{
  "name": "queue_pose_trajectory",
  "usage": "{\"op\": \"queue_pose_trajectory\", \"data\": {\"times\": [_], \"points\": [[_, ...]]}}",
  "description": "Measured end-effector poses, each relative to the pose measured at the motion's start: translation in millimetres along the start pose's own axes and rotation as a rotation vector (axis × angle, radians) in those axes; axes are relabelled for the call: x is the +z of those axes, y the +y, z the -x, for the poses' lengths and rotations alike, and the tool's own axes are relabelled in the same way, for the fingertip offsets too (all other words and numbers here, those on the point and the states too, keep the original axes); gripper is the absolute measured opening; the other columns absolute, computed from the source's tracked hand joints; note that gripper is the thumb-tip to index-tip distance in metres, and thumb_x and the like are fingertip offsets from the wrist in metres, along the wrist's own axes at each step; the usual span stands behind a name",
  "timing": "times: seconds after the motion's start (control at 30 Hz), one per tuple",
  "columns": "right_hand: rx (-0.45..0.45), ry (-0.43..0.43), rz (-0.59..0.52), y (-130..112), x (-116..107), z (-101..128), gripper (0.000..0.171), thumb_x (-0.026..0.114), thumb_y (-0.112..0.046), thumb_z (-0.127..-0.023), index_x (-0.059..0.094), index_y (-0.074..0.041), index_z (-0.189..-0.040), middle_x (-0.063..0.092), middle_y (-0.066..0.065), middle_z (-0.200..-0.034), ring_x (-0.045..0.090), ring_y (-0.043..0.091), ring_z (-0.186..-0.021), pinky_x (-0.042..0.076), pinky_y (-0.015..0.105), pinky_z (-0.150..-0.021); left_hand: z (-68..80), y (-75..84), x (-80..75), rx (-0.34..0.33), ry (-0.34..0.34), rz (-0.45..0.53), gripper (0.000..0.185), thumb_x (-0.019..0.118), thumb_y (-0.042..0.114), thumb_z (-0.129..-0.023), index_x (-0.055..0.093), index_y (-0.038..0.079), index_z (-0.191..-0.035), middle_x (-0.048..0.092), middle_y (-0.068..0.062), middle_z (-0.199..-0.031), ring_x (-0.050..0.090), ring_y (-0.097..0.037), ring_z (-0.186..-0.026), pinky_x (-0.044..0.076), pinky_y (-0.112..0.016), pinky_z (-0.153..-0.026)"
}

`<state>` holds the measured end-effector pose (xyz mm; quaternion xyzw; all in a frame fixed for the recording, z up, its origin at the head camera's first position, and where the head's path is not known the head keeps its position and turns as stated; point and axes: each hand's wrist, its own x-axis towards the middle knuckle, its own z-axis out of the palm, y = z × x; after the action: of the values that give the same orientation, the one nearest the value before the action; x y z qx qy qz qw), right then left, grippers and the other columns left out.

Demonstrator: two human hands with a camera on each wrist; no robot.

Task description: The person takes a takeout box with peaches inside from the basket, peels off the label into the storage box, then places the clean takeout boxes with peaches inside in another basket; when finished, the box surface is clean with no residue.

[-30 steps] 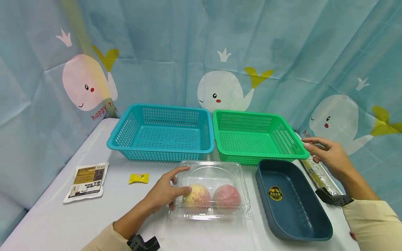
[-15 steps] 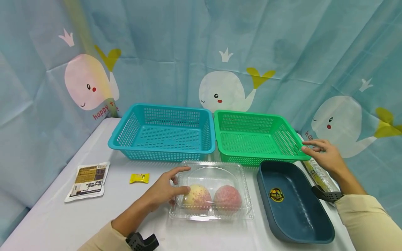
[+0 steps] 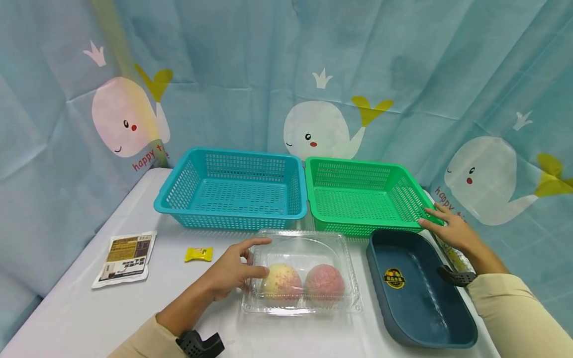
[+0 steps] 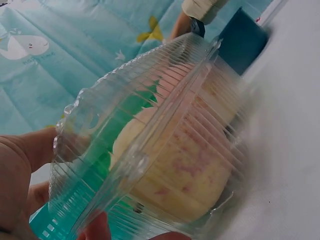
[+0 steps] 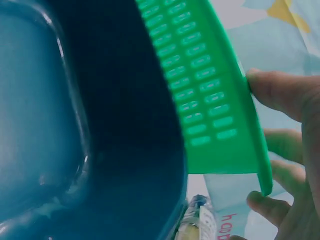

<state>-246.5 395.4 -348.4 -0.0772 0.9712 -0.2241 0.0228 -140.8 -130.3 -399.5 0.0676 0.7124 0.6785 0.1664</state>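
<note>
Beside the clear plastic clamshell box (image 3: 302,272), the left hand (image 3: 233,271) should clasp evenly (fruit inside); the right hand (image 3: 447,229) rests flat-fingered on the green perforated plastic basket (image 3: 362,196).

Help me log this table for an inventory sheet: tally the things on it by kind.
Mesh baskets: 2, teal basket and green basket
Dark blue tray: 1
Clear clamshell box: 1
Round fruits inside it: 2
Flat printed packet: 1
Yellow candy: 1
Long wrapped item: 1
Total: 9
</note>
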Motion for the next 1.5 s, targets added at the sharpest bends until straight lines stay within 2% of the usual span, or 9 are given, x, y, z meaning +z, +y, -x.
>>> {"op": "queue_pose_trajectory", "data": {"times": [0.1, 0.27, 0.47, 0.73, 0.93, 1.13, 1.3, 1.5], "points": [[0.029, -0.032, -0.009, 0.0, 0.2, -0.7, 0.076, 0.047, -0.047, -0.099, 0.027, 0.010, -0.145, -0.002, 0.031, -0.154, 0.008, 0.066, -0.128, 0.019, 0.080, -0.089, 1.0, 2.1, -0.5, 0.004, -0.004, 0.018, 0.067, 0.078, 0.003, -0.078, 0.052, 0.014, -0.139, 0.035, -0.020, -0.099, 0.048, -0.022, -0.068, 0.052, -0.036, -0.051], [0.028, -0.050, -0.026, -0.2, 0.2, -2.1, 0.078, 0.047, -0.047, -0.098, 0.026, 0.012, -0.145, -0.006, 0.029, -0.154, 0.006, 0.064, -0.129, 0.018, 0.079, -0.090, 5.5, 8.2, -2.6, 0.023, -0.007, 0.046, 0.069, 0.076, 0.000, -0.078, 0.050, 0.011, -0.140, 0.035, -0.017, -0.094, 0.047, -0.018, -0.058, 0.050, -0.032, -0.047], [0.018, -0.049, -0.015, 1.1, -1.7, -4.0, 0.077, 0.049, -0.047, -0.098, 0.028, 0.010, -0.145, -0.004, 0.027, -0.155, 0.010, 0.065, -0.128, 0.021, 0.078, -0.089, 11.8, 18.4, -6.1, 0.042, -0.002, 0.063, 0.070, 0.076, -0.001, -0.077, 0.049, 0.011, -0.141, 0.034, -0.017, -0.095, 0.049, -0.020, -0.060, 0.053, -0.036, -0.048], [-0.001, -0.058, 0.006, -2.0, -2.6, -5.9, 0.076, 0.050, -0.046, -0.097, 0.032, 0.011, -0.144, 0.002, 0.028, -0.155, 0.014, 0.065, -0.127, 0.024, 0.077, -0.090, 20.6, 42.4, -7.6, 0.067, -0.026, 0.042, 0.067, 0.076, 0.002, -0.080, 0.050, 0.012, -0.140, 0.033, -0.018, -0.096, 0.048, -0.022, -0.066, 0.055, -0.042, -0.054], [-0.008, -0.068, 0.005, -2.7, -3.6, -6.0, 0.075, 0.050, -0.046, -0.098, 0.033, 0.010, -0.144, 0.004, 0.029, -0.155, 0.015, 0.065, -0.126, 0.026, 0.076, -0.090, 21.3, 67.8, -5.6, 0.080, -0.038, 0.036, 0.066, 0.075, 0.003, -0.080, 0.050, 0.012, -0.140, 0.033, -0.021, -0.102, 0.049, -0.024, -0.069, 0.057, -0.045, -0.056], [-0.006, -0.082, -0.001, 1.3, -5.1, -6.7, 0.075, 0.053, -0.045, -0.097, 0.034, 0.010, -0.143, 0.006, 0.030, -0.154, 0.013, 0.065, -0.127, 0.024, 0.077, -0.090, 12.4, 97.6, 0.6, 0.103, -0.044, 0.018, 0.065, 0.074, 0.003, -0.081, 0.050, 0.015, -0.140, 0.035, -0.024, -0.107, 0.053, -0.029, -0.074, 0.057, -0.048, -0.060], [0.011, -0.101, -0.009, 3.5, -7.0, -7.6, 0.077, 0.055, -0.047, -0.096, 0.034, 0.010, -0.143, 0.007, 0.030, -0.154, 0.010, 0.065, -0.128, 0.023, 0.077, -0.091, -1.5, 123.9, 8.6, 0.108, -0.030, 0.027, 0.064, 0.074, 0.000, -0.080, 0.053, 0.018, -0.138, 0.037, -0.022, -0.106, 0.051, -0.029, -0.078, 0.057, -0.047, -0.061], [0.031, -0.115, -0.031, 4.7, -8.5, -9.2, 0.080, 0.057, -0.048, -0.094, 0.033, 0.010, -0.144, 0.006, 0.030, -0.154, 0.009, 0.063, -0.129, 0.022, 0.076, -0.092, -28.9, 146.7, 21.8, 0.125, -0.050, -0.004, 0.062, 0.073, -0.001, -0.079, 0.057, 0.023, -0.134, 0.039, -0.016, -0.090, 0.039, -0.020, -0.050, 0.047, -0.033, -0.044]]}}
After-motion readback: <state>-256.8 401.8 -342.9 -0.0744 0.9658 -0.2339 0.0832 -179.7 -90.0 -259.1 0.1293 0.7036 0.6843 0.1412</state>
